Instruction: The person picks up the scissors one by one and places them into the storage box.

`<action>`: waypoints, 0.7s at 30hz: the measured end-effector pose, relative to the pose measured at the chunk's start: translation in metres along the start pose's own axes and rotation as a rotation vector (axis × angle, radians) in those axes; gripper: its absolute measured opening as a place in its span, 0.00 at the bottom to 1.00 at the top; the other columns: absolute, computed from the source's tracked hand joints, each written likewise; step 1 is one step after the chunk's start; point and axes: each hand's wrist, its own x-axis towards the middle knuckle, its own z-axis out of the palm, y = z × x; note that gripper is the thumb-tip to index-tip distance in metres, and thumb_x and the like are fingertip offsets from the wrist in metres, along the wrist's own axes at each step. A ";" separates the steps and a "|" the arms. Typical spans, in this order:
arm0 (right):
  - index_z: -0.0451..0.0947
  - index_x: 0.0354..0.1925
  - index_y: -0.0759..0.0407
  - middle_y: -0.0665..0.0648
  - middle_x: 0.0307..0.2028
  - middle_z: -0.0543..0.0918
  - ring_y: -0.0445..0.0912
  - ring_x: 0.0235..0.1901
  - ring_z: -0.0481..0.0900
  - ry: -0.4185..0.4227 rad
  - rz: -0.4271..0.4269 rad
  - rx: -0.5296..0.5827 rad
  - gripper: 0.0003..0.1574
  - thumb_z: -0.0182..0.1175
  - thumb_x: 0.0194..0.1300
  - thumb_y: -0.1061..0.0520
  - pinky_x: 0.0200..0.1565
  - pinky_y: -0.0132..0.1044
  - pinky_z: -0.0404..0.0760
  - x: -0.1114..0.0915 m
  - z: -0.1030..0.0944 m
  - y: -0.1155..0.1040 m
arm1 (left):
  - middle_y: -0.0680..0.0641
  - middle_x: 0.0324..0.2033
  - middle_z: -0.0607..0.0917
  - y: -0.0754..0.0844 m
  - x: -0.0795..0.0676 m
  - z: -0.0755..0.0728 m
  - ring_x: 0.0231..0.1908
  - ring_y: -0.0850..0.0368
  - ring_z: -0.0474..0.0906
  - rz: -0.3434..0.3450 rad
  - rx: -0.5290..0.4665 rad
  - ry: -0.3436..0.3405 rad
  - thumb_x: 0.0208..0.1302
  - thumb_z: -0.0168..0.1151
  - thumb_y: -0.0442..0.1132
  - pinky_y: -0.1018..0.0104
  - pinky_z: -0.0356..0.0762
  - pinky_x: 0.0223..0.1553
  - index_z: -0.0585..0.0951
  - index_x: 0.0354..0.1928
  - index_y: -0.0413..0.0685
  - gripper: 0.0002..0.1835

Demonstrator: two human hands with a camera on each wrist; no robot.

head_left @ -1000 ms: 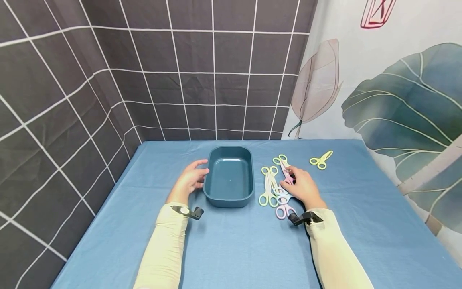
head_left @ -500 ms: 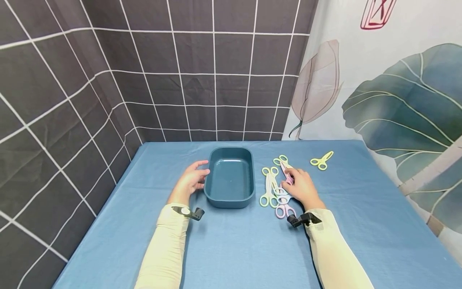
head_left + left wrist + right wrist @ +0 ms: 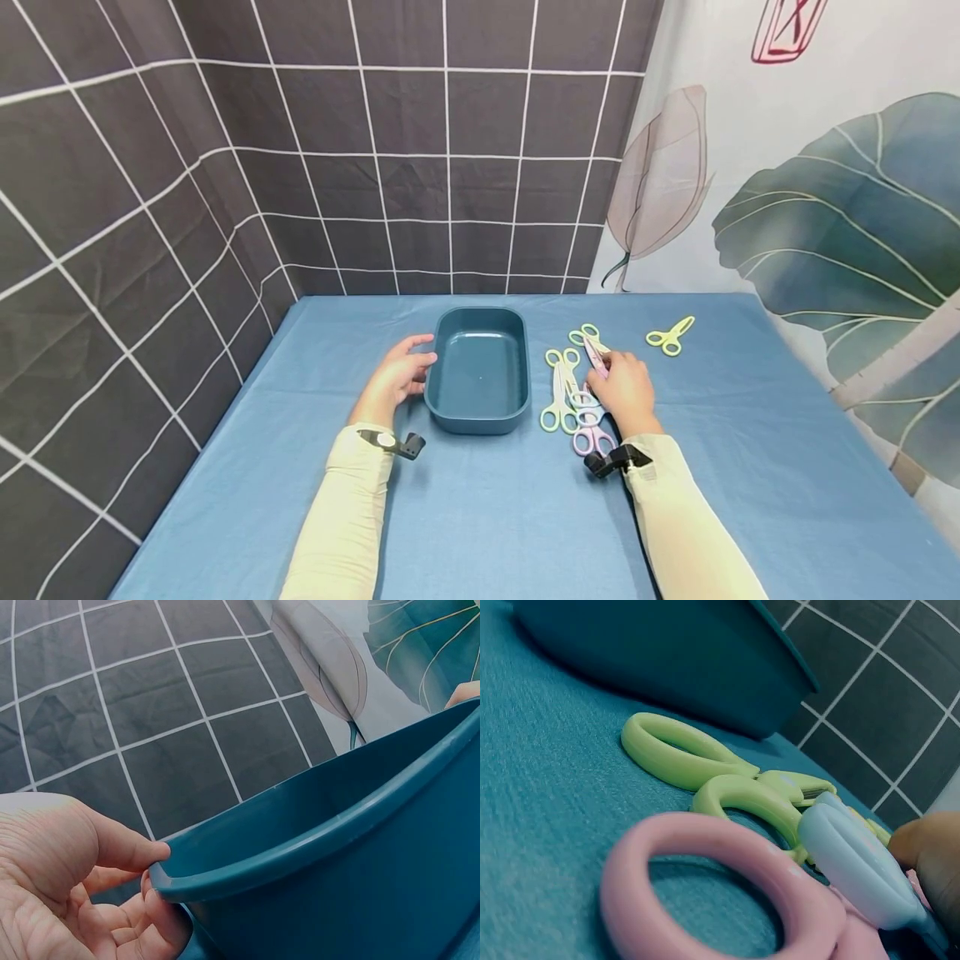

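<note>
A blue-green plastic box (image 3: 477, 423) stands on the table. My left hand (image 3: 392, 379) holds its left rim, thumb over the edge and fingers curled outside, as the left wrist view shows on the box wall (image 3: 375, 877). My right hand (image 3: 628, 392) is over a pile of children's scissors right of the box. Its thumb and fingers pinch pink scissors (image 3: 593, 353), whose blade end points away from me; their handles are hidden. Close by lie light green scissors (image 3: 558, 387), light blue scissors (image 3: 889, 909) and another pink pair (image 3: 621, 892).
Yellow scissors (image 3: 671, 337) lie apart at the back right. Another yellow-green pair (image 3: 589, 328) is behind the pile. A blue cloth (image 3: 480, 517) covers the table. Behind it hang a dark grid-patterned curtain (image 3: 405, 192) and a leaf-print one.
My right hand has turned slightly and its wrist has swung a little to the left, fingers still at the pink scissors. The left hand and the box have stayed put.
</note>
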 end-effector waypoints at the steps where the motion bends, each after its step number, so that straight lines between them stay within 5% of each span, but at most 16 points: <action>1: 0.75 0.48 0.60 0.64 0.45 0.74 0.61 0.45 0.68 0.002 0.019 -0.004 0.27 0.56 0.50 0.49 0.42 0.57 0.69 0.000 0.000 -0.001 | 0.42 0.36 0.77 0.000 0.000 0.000 0.26 0.55 0.75 0.002 0.001 0.001 0.63 0.56 0.33 0.65 0.75 0.21 0.69 0.60 0.58 0.24; 10: 0.79 0.43 0.59 0.64 0.38 0.77 0.61 0.41 0.71 0.029 0.086 -0.026 0.22 0.57 0.50 0.50 0.36 0.55 0.70 0.004 0.000 -0.002 | 0.40 0.43 0.76 -0.001 0.002 0.001 0.28 0.54 0.75 0.006 0.005 0.004 0.63 0.56 0.33 0.65 0.74 0.21 0.69 0.60 0.58 0.24; 21: 0.79 0.39 0.55 0.61 0.37 0.79 0.60 0.39 0.73 0.056 0.042 -0.036 0.19 0.57 0.48 0.50 0.34 0.54 0.71 0.015 -0.005 -0.009 | 0.40 0.43 0.74 -0.002 0.002 -0.001 0.27 0.54 0.74 0.009 0.009 0.004 0.62 0.56 0.33 0.66 0.74 0.20 0.69 0.60 0.58 0.24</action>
